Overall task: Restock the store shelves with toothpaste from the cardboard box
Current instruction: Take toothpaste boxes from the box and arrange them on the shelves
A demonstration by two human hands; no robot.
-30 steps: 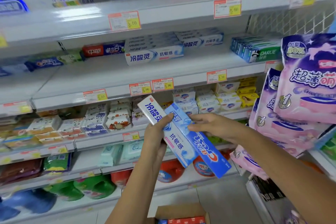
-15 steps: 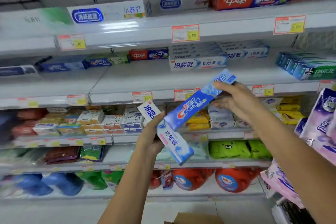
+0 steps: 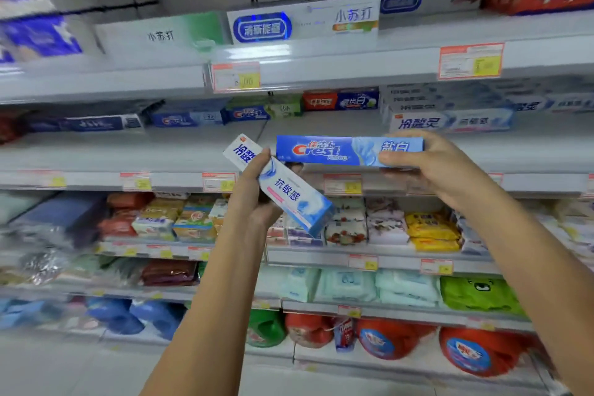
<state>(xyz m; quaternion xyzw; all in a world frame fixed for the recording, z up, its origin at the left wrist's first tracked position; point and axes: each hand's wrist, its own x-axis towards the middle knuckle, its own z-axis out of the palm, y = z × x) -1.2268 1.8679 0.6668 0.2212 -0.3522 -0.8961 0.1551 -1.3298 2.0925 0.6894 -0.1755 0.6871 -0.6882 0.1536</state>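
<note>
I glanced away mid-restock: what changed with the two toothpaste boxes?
The right hand lifted the blue Crest box off the white toothpaste box and turned it level. The left hand keeps its grip on that tilted box.

glossy cardboard crest box (image 3: 348, 150); smooth painted metal shelf (image 3: 128, 154).

A shop: tiered white shelves (image 3: 160, 151) carry yellow-and-red price tags (image 3: 471, 60) along their front edges, stocked with toothpaste boxes (image 3: 450, 121), soap packs (image 3: 430, 230) and detergent jugs (image 3: 385, 342).
</note>
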